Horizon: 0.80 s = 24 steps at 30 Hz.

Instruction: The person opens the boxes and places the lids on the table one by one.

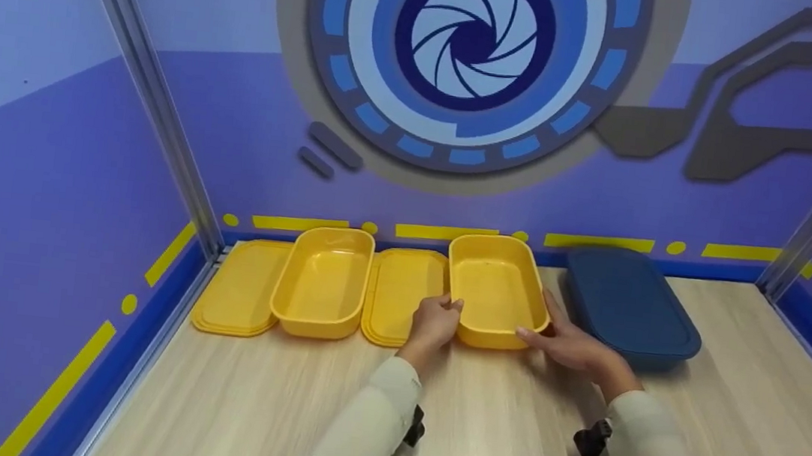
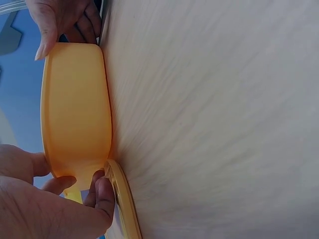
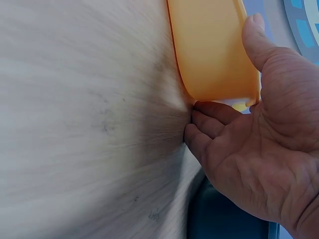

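A yellow lunch box without a lid stands between both hands, its empty inside facing up. My left hand holds its left side, thumb by the rim and bent fingers low against the wall. On the other side, my right hand grips the front right corner. Its thumb lies at the front rim and its fingers reach along the right wall, fingertips close to the tabletop. Under the left hand's side lies a flat yellow lid, partly hidden by that hand.
Left of that lid stands a second open yellow lunch box, with another yellow lid beyond it. A dark blue lidded box stands right of my right hand. The printed back wall rises behind the row on the wooden table.
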Available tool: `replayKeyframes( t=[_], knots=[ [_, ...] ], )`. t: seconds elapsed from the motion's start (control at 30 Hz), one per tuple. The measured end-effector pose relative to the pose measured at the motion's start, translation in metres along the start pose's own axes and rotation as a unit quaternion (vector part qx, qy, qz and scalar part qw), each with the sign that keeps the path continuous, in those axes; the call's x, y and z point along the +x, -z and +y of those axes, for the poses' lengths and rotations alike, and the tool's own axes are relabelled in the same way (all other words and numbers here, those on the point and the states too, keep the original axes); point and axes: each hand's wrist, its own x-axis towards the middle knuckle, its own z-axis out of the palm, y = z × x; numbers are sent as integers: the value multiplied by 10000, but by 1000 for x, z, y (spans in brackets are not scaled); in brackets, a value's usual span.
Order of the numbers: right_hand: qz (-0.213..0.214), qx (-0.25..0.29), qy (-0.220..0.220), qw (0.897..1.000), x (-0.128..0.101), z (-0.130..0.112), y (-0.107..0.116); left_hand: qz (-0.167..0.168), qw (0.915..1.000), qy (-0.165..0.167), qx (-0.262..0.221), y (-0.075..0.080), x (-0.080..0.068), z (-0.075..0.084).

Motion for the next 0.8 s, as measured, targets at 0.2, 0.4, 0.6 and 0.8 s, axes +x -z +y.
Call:
replayKeyframes(
  t=[0.2, 0.4, 0.6, 0.8],
  knots=[
    [9, -32, -41, 10000, -1, 1, 2, 80, 9998, -198, 9, -2, -4, 1],
    [55, 5, -86, 9999, 0, 0, 1, 63, 9999, -45, -130, -3, 0, 1],
    [79, 118, -46, 9999, -1, 1, 0, -41, 9998, -146, -138, -3, -1, 0],
    [74, 108, -41, 9999, -1, 0, 0, 47, 9996, -218, -177, -4, -4, 1]
  ],
)
